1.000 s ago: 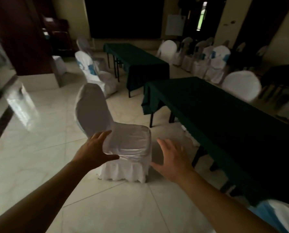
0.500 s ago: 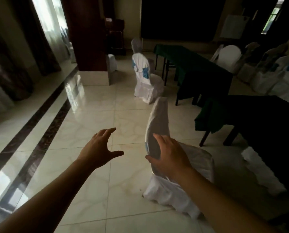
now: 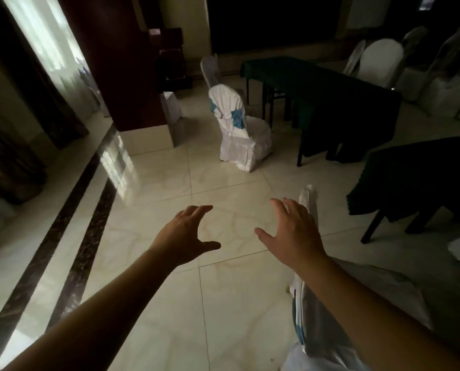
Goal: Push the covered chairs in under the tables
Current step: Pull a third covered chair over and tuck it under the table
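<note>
A white-covered chair (image 3: 362, 295) stands at the lower right, seen edge-on, its back top poking up behind my right hand (image 3: 293, 231). That hand hovers open beside the chair back's top; contact cannot be told. My left hand (image 3: 186, 234) is open over bare floor, holding nothing. The near table (image 3: 421, 178), draped in dark green cloth, is to the right of the chair. A second covered chair (image 3: 239, 129) with a blue sash stands ahead, left of the far green table (image 3: 320, 84).
A dark wooden pillar (image 3: 122, 62) with a pale base rises at the upper left, with a small covered chair beside it. Curtains and a bright window line the left wall. More covered chairs (image 3: 378, 62) stand at the far right. Glossy tiled floor spreads between.
The view has swung left and forward. The near chair has slid to the lower right of the frame. My right hand, which was on the chair back, now sits at its top with fingers spread.
</note>
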Demonstrator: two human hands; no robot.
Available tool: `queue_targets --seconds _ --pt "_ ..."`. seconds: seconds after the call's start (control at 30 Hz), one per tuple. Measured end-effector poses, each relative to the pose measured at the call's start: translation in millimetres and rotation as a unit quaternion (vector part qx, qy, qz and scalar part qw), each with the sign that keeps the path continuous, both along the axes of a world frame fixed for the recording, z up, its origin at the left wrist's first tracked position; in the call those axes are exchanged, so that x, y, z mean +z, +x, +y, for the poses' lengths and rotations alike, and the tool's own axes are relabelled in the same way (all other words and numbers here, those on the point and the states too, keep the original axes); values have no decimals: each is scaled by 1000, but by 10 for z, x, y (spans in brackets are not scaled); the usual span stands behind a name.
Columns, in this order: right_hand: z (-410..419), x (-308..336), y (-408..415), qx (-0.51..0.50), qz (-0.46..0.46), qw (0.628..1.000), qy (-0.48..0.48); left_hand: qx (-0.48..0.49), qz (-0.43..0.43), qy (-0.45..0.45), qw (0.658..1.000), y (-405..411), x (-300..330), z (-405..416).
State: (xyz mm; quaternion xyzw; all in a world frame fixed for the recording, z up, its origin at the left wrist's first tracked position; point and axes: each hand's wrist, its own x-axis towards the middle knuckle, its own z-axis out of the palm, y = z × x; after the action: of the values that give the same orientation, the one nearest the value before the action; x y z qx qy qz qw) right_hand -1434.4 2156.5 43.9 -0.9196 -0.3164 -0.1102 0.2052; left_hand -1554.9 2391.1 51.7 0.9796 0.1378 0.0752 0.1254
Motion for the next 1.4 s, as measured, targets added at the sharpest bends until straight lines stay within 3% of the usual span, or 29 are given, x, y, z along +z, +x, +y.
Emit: queue_targets --seconds 0.2,0.33,0.43,0.57,0.9,1.03,1.13,1.23,1.4 --pt "211 84 774 -104 14 994 7 -113 14 -6 993 1538 75 345" --pt "57 -94 1100 -207 24 977 35 -223 16 -12 975 2554 -12 157" --pt "44 -254 1175 -323 36 945 27 -324 13 -19 946 3108 -107 17" --pt "136 -324 1077 -457 78 883 75 -470 2 -23 882 3684 -172 -116" --pt "670 -167 284 -689 129 709 75 -668 108 -39 735 4117 -194 -498" --pt "740 -365 70 -723 164 668 70 -706 126 20 697 4105 -354 -748" --pt "730 -619 12 -728 208 649 66 -716 150 64 679 4117 -545 -916" --pt "706 -897 37 -721 215 657 40 -719 173 101 666 4173 -749 -1063" --pt "641 -1209 123 -747 179 640 18 -735 128 110 657 4280 -929 -1144"
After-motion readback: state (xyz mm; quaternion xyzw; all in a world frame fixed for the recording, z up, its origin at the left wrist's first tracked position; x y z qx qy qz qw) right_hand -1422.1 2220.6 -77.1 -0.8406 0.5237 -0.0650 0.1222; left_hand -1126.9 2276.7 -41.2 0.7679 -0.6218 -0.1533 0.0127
